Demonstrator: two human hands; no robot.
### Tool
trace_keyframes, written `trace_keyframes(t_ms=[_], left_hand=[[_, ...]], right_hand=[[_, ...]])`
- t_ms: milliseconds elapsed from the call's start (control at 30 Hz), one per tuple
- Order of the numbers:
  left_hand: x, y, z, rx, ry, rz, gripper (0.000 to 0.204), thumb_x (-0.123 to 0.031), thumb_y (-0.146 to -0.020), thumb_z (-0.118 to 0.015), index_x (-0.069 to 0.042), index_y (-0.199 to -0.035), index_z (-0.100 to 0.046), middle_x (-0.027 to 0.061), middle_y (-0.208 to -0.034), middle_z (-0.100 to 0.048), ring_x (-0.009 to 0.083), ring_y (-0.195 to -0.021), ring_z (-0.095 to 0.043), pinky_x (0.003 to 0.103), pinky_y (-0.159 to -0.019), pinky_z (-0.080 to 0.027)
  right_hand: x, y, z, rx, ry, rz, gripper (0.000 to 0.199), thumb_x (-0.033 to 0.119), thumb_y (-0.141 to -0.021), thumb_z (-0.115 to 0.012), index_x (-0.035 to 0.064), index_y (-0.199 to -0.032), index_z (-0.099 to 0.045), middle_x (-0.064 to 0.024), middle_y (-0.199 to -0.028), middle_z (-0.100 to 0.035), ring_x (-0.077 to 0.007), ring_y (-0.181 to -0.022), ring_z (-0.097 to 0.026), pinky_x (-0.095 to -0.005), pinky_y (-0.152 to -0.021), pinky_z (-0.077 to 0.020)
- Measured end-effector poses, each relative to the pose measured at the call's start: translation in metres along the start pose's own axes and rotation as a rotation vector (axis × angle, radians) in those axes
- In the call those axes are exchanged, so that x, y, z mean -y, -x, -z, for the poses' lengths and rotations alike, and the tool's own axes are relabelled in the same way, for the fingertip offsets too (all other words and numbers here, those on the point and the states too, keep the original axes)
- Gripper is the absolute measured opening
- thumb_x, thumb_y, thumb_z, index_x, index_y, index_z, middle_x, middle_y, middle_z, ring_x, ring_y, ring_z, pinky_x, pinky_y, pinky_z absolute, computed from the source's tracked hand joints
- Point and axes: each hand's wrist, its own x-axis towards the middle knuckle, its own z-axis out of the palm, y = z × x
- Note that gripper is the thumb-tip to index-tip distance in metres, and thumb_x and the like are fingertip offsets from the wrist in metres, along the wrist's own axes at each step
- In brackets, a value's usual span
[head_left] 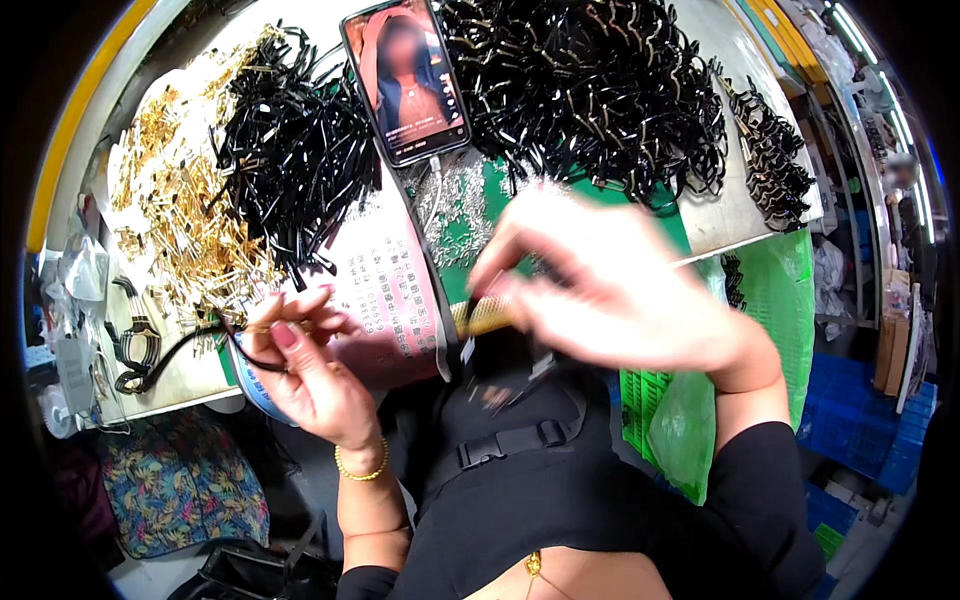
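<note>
My left hand [315, 390] is closed on a thin black strap [178, 355], pinched between thumb and fingers. The strap curves out to the left over the table edge. Higher and to the right, my right hand [610, 285] is smeared by motion. Its fingers are drawn together around something dark and narrow that I cannot make out. Below its fingertips, blurred small pieces [490, 397] show against my dark clothing. Small silver metal pieces [440, 205] lie on the green mat [497, 190] beyond the hands.
A lit phone [405, 80] with a cable stands between a left black strap pile [300, 150] and a larger one [590, 80]. Gold-coloured pieces [180, 180] heap at far left. Beside them lies a pink printed sheet [375, 290]. A green basket [650, 415] stands right.
</note>
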Motion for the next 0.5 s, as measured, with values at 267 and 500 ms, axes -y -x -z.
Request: trace_keyframes(t_ms=[267,500], left_hand=[[0.011,0.005,-0.004,0.326,-0.288,0.059,0.025,-0.013,-0.109,-0.045,0.001,-0.125,-0.058,0.0097,-0.097,-0.067,0.0139,-0.086,-0.065,0.028,-0.081,-0.053],[0.009,-0.017,-0.016,0.583,-0.534,-0.077,0.017,0.000,-0.094,-0.056,-0.002,-0.110,-0.061,0.0075,-0.084,-0.063,0.0267,-0.084,-0.056,0.036,-0.085,-0.042]], right_hand=[[-0.023,0.026,-0.050,0.219,0.223,-0.168,0.036,0.020,-0.095,-0.060,0.0061,-0.126,-0.048,-0.0177,-0.112,-0.053,-0.0356,-0.085,-0.065,-0.0451,-0.066,-0.0552],[-0.041,0.039,-0.024,0.052,0.747,-0.144,0.042,0.011,-0.089,-0.064,0.0189,-0.130,-0.058,-0.0130,-0.094,-0.052,-0.0256,-0.076,-0.067,-0.0357,-0.055,-0.0537]])
